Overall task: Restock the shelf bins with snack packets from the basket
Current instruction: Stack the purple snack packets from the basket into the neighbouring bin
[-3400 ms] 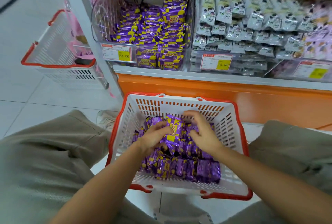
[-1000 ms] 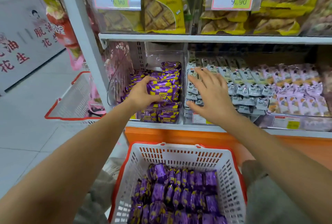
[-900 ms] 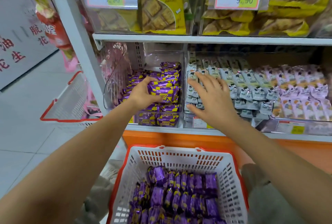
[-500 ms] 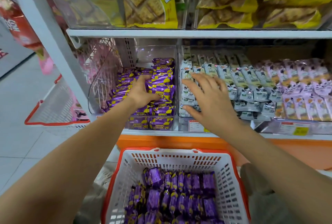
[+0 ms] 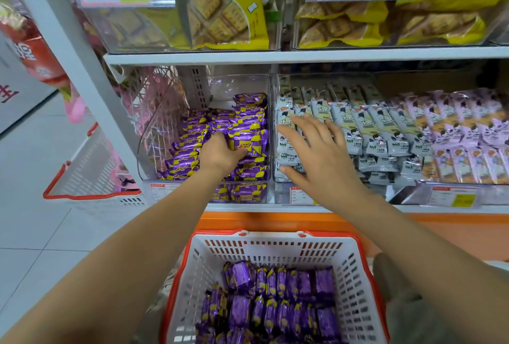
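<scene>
Snack packets (image 5: pixel 245 145), two baskets (image 5: pixel 355 274) (image 5: pixel 91 167), two hands (image 5: pixel 220 155) (image 5: pixel 322 161)

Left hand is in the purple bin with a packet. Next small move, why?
Probably lower the purple packet onto the stack and let go: the left hand grips it inside the clear bin, and the basket holds more.

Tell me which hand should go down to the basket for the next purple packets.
Right, most likely. The right hand is open and holds nothing, spread in front of the grey packets, while the left hand is busy inside the bin, gripping purple packets there. The basket sits below, between both arms.
</scene>
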`<action>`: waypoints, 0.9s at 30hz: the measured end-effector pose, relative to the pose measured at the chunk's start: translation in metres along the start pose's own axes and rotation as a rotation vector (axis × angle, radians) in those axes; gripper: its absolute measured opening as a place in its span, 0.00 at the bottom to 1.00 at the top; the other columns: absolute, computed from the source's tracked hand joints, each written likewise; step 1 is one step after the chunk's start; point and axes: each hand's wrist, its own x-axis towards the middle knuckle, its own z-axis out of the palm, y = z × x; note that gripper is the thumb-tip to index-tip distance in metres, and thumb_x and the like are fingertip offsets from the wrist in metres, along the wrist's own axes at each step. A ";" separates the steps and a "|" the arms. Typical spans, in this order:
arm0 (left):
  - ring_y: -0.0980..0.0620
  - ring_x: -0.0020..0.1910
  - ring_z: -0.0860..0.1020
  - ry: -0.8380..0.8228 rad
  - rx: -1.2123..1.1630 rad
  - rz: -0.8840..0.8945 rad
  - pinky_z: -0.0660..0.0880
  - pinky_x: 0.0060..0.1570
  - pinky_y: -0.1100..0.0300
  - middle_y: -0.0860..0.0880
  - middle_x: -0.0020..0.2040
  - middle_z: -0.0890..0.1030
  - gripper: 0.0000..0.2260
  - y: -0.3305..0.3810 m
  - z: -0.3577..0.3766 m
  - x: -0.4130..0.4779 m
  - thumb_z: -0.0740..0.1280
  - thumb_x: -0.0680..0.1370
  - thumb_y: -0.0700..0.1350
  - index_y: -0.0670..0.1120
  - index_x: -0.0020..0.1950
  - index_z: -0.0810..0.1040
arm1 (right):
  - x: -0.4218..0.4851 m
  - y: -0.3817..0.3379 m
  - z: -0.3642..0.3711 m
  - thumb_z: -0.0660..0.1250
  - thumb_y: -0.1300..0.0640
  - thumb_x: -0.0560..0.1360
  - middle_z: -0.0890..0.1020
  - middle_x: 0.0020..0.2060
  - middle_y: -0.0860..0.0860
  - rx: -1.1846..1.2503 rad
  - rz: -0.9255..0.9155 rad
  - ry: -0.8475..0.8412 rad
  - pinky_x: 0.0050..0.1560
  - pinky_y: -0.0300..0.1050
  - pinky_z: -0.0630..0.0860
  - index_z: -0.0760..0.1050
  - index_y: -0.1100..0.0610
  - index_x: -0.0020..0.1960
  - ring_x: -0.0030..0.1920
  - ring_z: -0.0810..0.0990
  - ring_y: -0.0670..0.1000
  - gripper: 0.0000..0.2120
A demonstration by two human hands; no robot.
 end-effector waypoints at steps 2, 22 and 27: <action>0.52 0.32 0.65 0.008 -0.001 0.005 0.58 0.28 0.57 0.49 0.34 0.67 0.19 0.003 0.000 0.000 0.72 0.75 0.53 0.42 0.46 0.65 | 0.000 -0.001 0.001 0.70 0.46 0.72 0.69 0.70 0.56 0.005 0.002 -0.002 0.70 0.61 0.58 0.67 0.54 0.71 0.72 0.65 0.59 0.31; 0.38 0.69 0.65 0.036 0.070 0.074 0.65 0.66 0.48 0.38 0.69 0.68 0.33 -0.002 -0.011 -0.031 0.71 0.76 0.51 0.37 0.73 0.61 | -0.010 0.003 -0.007 0.71 0.50 0.74 0.62 0.75 0.56 0.090 -0.017 0.035 0.75 0.60 0.47 0.61 0.55 0.76 0.77 0.56 0.57 0.34; 0.45 0.53 0.71 0.467 -0.025 0.481 0.68 0.53 0.50 0.46 0.51 0.76 0.15 -0.020 -0.002 -0.091 0.63 0.71 0.40 0.46 0.57 0.79 | -0.037 -0.017 -0.022 0.63 0.57 0.75 0.76 0.63 0.56 0.307 -0.230 0.165 0.64 0.50 0.68 0.74 0.59 0.66 0.64 0.73 0.55 0.19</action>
